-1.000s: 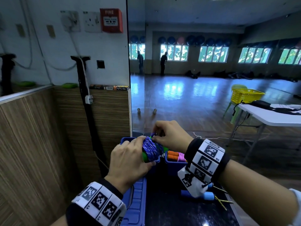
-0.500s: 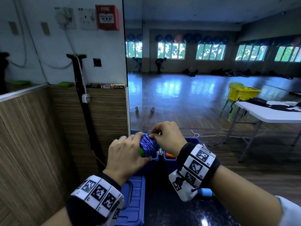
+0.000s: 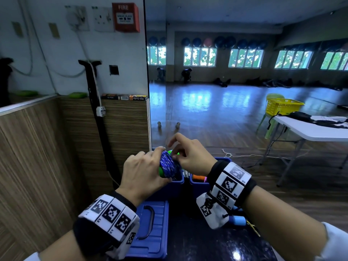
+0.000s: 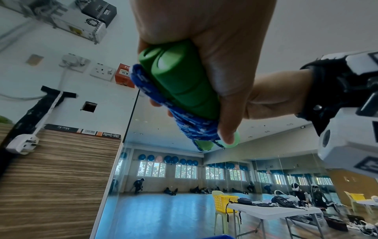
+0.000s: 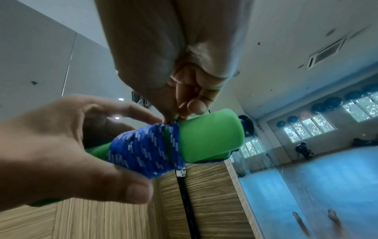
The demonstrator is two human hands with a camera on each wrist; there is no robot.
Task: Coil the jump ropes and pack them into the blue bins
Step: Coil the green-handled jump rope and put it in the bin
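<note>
Left hand grips coiled jump rope by green handles, above left blue bin. Right hand, at rope's 3 o'clock, now pinches last wrap; index finger lifted since a second ago. Likely tucking end, bundle nearly ready for bin.

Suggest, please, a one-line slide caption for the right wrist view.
Left hand grips green jump-rope handles wrapped in blue rope while right hand pinches the last turn.
</note>
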